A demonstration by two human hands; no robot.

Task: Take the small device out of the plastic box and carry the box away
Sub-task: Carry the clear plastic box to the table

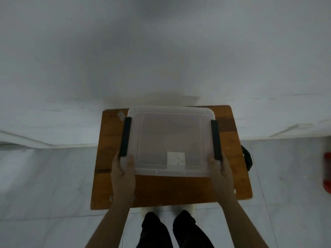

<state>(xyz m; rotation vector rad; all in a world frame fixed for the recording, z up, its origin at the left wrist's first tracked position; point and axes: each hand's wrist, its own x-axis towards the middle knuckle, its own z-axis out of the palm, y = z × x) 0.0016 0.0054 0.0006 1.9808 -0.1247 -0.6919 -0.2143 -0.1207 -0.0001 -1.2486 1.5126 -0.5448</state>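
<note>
A translucent plastic box [170, 138] with its lid on rests on a small wooden table [161, 190]. Black latch handles run along its left [125, 136] and right [215, 139] sides. A small white label [175, 159] shows near the lid's front edge. My left hand [123, 174] grips the box's near left corner, thumb on the lid. At the near right corner my right hand [219, 169] holds the box the same way. Through the cloudy lid I cannot make out any device.
The table stands against a white wall, on a pale tiled floor. A dark round object [248, 159] pokes out behind the table's right edge. Something red [327, 173] sits at the far right edge of view. My legs and shoes [168, 228] are just below the table.
</note>
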